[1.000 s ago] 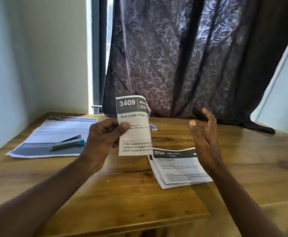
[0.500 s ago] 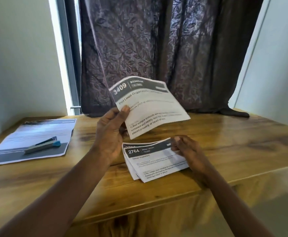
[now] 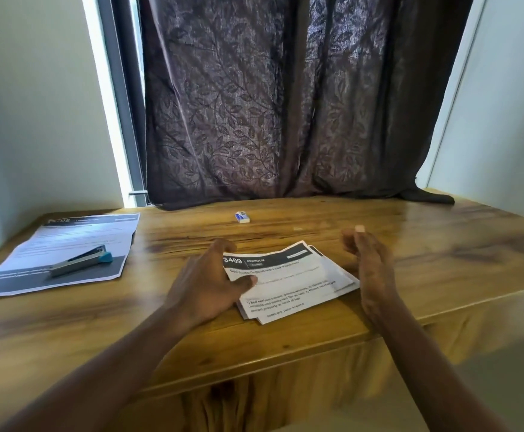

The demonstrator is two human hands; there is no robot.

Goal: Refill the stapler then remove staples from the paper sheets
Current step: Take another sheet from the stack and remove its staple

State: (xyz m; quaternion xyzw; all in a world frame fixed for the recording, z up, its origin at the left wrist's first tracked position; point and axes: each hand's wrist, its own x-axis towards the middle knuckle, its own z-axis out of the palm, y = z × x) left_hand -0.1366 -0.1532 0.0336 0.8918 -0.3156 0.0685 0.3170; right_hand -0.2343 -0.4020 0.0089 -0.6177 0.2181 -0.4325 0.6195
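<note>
A small stack of printed paper sheets (image 3: 298,279) lies on the wooden table (image 3: 441,244) in front of me, the sheet headed 3409 on top. My left hand (image 3: 207,282) holds the stack's left edge, thumb on top and fingers curled round the far corner. Just to the right of the stack, my right hand (image 3: 369,263) hovers edge-on with relaxed fingers and holds nothing. A grey stapler with a blue end (image 3: 81,261) rests at the far left on a larger printed sheet (image 3: 67,241). Behind the stack sits a small staple box (image 3: 242,217).
A dark patterned curtain (image 3: 285,104) hangs behind the table, its hem lying on the back edge. Pale walls close in on both sides. The table's front edge runs just below the stack.
The 3409 sheet, held up in my left hand before, now lies on top of the stack. My right hand has lifted off the stack and moved to its right side.
</note>
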